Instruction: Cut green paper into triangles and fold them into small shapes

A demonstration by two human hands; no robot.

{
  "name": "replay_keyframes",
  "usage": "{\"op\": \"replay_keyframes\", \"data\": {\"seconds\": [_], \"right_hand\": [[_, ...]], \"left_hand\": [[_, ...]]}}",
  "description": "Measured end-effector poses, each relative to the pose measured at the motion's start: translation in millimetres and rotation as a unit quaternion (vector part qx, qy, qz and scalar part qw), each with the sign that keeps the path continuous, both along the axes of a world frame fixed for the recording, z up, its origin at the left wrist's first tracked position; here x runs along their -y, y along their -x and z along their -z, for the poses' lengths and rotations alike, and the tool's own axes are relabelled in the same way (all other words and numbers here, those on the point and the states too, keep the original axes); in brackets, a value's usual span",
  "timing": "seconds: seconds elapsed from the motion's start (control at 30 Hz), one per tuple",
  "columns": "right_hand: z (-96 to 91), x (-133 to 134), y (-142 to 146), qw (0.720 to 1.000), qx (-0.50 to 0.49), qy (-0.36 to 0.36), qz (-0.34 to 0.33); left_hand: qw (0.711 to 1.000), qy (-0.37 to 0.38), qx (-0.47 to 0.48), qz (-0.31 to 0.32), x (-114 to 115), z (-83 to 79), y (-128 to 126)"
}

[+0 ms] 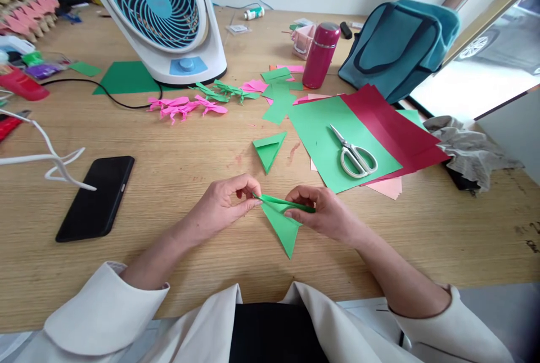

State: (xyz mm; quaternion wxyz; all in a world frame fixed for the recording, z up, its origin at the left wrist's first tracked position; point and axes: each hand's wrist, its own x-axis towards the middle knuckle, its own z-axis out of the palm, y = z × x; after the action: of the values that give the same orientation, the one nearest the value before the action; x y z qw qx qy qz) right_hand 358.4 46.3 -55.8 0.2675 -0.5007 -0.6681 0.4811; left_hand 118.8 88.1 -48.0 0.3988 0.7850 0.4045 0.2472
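A green sheet of paper (pixel 283 229), folded to a triangle with its tip toward me, is held between my two hands at the near middle of the table. My left hand (pixel 230 198) pinches its left corner between thumb and fingers. On the right end of the folded upper edge, my right hand (pixel 323 211) is closed with the thumb in front and the fingers behind. A second folded green triangle (pixel 269 152) lies just beyond my hands. Farther off are several pink folded figures (pixel 183 107) and green folded figures (pixel 228 91).
Scissors (pixel 354 155) lie on green sheets (pixel 324 126) beside red sheets (pixel 392 121) at the right. A black phone (pixel 96 197) and white cable (pixel 50 152) are at left. Behind stand a fan (pixel 185 65), a magenta bottle (pixel 320 58) and a teal bag (pixel 396 48).
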Motion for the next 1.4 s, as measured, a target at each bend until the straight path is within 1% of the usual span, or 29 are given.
{"op": "replay_keyframes", "data": {"seconds": [0.1, 0.23, 0.33, 0.43, 0.53, 0.67, 0.77, 0.83, 0.97, 1.17, 1.27, 1.4], "right_hand": [[-0.4, 0, 1, 1.0, -0.007, 0.005, 0.014], [-1.0, 1, 4, 1.0, -0.003, 0.011, 0.023], [-0.5, 1, 5, 1.0, 0.002, 0.002, 0.026], [-0.1, 1, 6, 0.999, 0.005, -0.01, 0.03], [-0.7, 2, 6, 0.999, 0.015, -0.027, 0.035], [-1.8, 4, 6, 0.997, 0.029, -0.055, 0.051], [-1.5, 6, 7, 0.994, 0.041, -0.085, 0.064], [-0.7, 7, 9, 0.991, 0.047, -0.108, 0.062], [0.9, 9, 11, 0.982, 0.062, -0.167, 0.057], [2.3, 11, 12, 0.965, 0.096, -0.241, 0.047], [4.0, 11, 13, 0.955, 0.104, -0.273, 0.043], [6.0, 11, 13, 0.95, 0.112, -0.29, 0.037]], "left_hand": [[1.0, 0.007, 0.017, 0.003, -2, 5.8, 2], [1.0, 0.016, 0.019, -0.007, -3, 9.0, 4], [0.999, 0.039, 0.032, -0.018, -3, 11.0, 6], [0.996, 0.066, 0.052, -0.016, -4, 12.6, 7], [0.992, 0.088, 0.083, -0.015, -6, 12.8, 7], [0.981, 0.124, 0.14, -0.049, -6, 13.6, 3], [0.969, 0.161, 0.176, -0.056, -3, 16.3, -1], [0.966, 0.171, 0.185, -0.061, -1, 17.9, -3], [0.964, 0.176, 0.182, -0.078, 2, 17.6, -4], [0.961, 0.18, 0.192, -0.081, 5, 16.5, -3], [0.965, 0.166, 0.189, -0.078, 6, 16.3, -3], [0.974, 0.131, 0.169, -0.079, 7, 15.1, -1]]}}
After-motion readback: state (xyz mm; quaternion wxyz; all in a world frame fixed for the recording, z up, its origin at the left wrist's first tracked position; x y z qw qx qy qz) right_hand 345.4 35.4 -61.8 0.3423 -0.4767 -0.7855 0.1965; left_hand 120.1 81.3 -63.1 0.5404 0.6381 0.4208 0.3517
